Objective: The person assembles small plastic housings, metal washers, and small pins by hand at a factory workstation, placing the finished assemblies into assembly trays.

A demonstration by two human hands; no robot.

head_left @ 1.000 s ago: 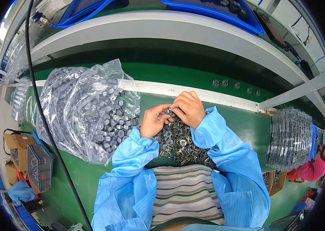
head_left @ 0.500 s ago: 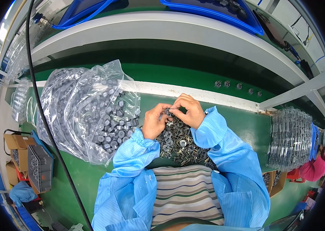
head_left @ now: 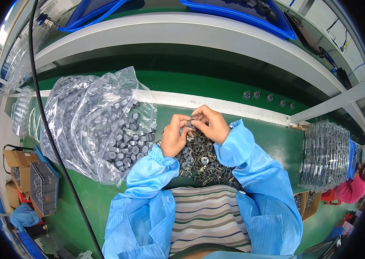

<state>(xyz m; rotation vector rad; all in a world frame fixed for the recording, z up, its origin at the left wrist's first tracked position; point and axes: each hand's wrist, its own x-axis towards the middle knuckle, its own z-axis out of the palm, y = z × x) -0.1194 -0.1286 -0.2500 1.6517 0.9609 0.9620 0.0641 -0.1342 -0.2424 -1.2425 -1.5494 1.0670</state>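
Pinched between the fingertips of both hands is a small dark grey plastic part (head_left: 190, 123). My left hand (head_left: 174, 137) grips it from the left. The fingers of my right hand (head_left: 212, 124) close on it from the right and partly hide it. Below my hands, between my forearms, lies a heap of small dark parts with brass-coloured metal pieces (head_left: 204, 160). To the left, a clear plastic bag (head_left: 83, 125) spills many grey rounded caps (head_left: 131, 149) from its open mouth onto the green table.
Clear plastic trays (head_left: 327, 155) are stacked at the right. Several small parts (head_left: 270, 97) stand in a row beyond the white rail (head_left: 208, 102). A black cable (head_left: 53, 146) hangs at the left. Blue trays (head_left: 238, 15) sit on the shelf above. Another person (head_left: 351, 188) is at far right.
My fingers have shifted slightly around the small grey part, turning it so more of it shows. The heap and the bag look the same.
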